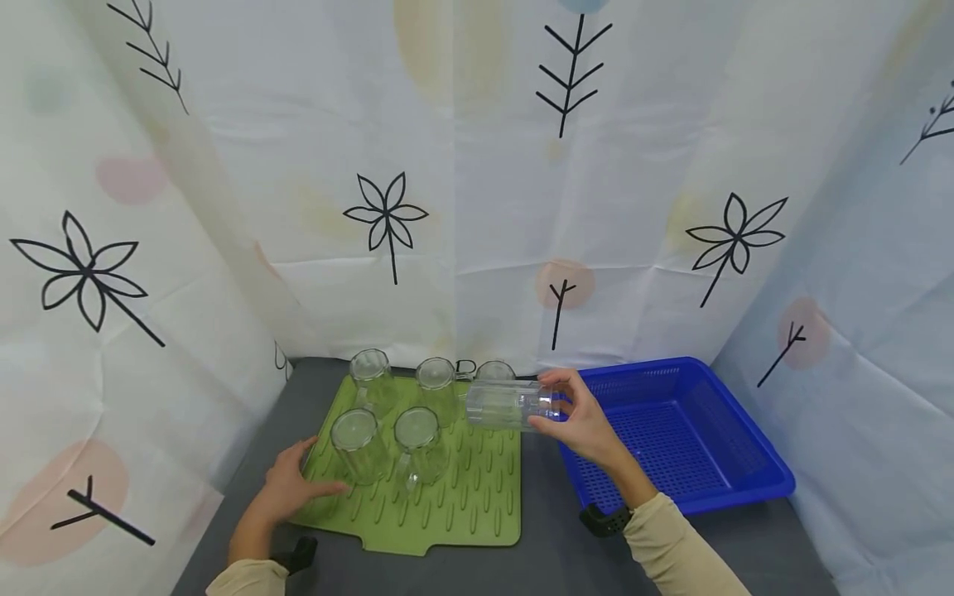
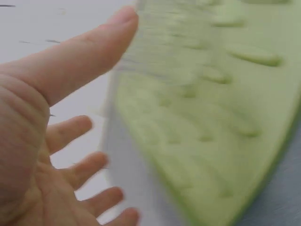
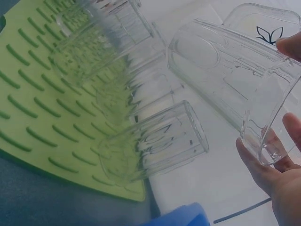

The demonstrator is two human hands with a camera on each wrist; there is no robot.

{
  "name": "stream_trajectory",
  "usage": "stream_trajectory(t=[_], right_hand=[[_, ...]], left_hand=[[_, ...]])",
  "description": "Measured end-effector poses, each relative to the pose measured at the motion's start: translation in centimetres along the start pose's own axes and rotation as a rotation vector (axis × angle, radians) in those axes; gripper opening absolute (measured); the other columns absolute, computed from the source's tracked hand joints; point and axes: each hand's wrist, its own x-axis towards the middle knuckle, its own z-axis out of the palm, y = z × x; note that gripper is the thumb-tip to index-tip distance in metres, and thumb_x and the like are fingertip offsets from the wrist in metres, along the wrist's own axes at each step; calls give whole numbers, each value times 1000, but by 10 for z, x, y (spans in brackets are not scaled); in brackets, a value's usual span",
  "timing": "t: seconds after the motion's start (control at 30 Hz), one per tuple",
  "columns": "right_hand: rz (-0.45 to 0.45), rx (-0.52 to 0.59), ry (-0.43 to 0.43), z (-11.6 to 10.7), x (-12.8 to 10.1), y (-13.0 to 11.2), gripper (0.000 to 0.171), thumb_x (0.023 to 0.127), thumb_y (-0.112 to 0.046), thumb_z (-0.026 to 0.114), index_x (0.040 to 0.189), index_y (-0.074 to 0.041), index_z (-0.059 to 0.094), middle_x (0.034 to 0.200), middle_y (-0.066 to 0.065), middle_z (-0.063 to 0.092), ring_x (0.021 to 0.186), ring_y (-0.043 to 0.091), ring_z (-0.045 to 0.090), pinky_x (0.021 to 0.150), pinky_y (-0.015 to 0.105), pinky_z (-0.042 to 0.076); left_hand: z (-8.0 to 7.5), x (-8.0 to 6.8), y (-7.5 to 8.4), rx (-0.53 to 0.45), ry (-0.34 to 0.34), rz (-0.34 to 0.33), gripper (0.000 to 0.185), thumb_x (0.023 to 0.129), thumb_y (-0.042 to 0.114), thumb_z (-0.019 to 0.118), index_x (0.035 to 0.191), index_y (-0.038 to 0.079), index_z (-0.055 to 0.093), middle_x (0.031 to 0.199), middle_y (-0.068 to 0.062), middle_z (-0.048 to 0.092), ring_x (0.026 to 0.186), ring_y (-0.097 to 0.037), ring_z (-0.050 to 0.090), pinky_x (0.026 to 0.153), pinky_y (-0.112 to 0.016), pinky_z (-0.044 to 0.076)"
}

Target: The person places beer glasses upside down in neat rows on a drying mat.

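We see the right hand (image 1: 584, 424) gripping a clear glass (image 1: 510, 405) by its rim end, held sideways in the air over the right edge of the green mat (image 1: 462, 505). Just left of that hand, five more glasses (image 1: 360, 445) stand upside down on the mat: three along the back edge, two in front. Near half of the mat is bare ridges, open room there. The blue basket (image 1: 745, 447) sits right of the hand, close beside the mat, a strip of grey worktop (image 1: 547, 542) between them. The left hand (image 1: 286, 488) rests flat with fingers spread on the mat's front-left edge, holding nothing.
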Motion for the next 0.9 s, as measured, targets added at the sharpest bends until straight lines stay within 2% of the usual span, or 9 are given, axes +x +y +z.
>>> stream_trajectory(t=[0.1, 0.2, 0.4, 0.53, 0.67, 0.77, 0.9], right_hand=[[-1, -4, -7, 2, 1, -1, 52, 88, -6, 80, 129, -3, 48, 144, 22, 48, 131, 36, 53, 101, 31, 53], [-3, -2, -9, 4, 1, -1, 51, 88, -6, 80, 128, -3, 49, 144, 22, 48, 132, 39, 53, 102, 33, 54], [10, 11, -18, 7, -2, -2, 51, 88, -7, 80, 128, -2, 49, 145, 18, 48, 133, 40, 53, 101, 21, 51], [16, 27, -7, 7, -2, -3, 51, 87, -7, 81, 127, -4, 50, 145, 17, 49, 134, 32, 53, 101, 18, 49], [6, 55, 5, 6, -1, -5, 51, 85, -4, 81, 125, -3, 51, 144, 18, 50, 132, 10, 54, 101, 18, 49], [-17, 69, 2, 7, -1, -8, 50, 84, -2, 81, 125, -2, 51, 143, 20, 50, 129, -2, 52, 104, 28, 52], [-57, 87, -4, 10, 0, -11, 48, 85, 0, 80, 123, -1, 51, 142, 20, 50, 130, -5, 51, 109, 55, 48]], left_hand=[[-17, -12, 16, 32, -14, 6, 107, 86, 48, 79, 159, -6, 21, 158, -42, 18, 142, -68, 18, 106, -81, 28], [-29, -23, 35, 50, -14, 12, 105, 89, 51, 75, 159, -5, 21, 159, -42, 20, 142, -68, 21, 103, -78, 37], [-42, -41, 69, 38, 41, 72, 100, 93, 57, 67, 162, 2, 21, 162, -37, 21, 145, -63, 23, 105, -75, 39], [-43, -48, 94, 19, 102, 162, 92, 96, 59, 62, 161, 4, 26, 163, -30, 28, 147, -55, 29, 107, -72, 38], [-38, -49, 125, -11, 174, 259, 82, 99, 58, 57, 159, 8, 33, 161, -23, 37, 148, -49, 33, 109, -70, 38], [-28, -43, 146, -42, 220, 341, 74, 100, 54, 58, 157, 12, 39, 159, -18, 42, 148, -45, 35, 109, -70, 38], [-12, -30, 169, -104, 238, 466, 67, 100, 47, 62, 156, 17, 41, 157, -12, 47, 146, -38, 42, 108, -66, 43]])
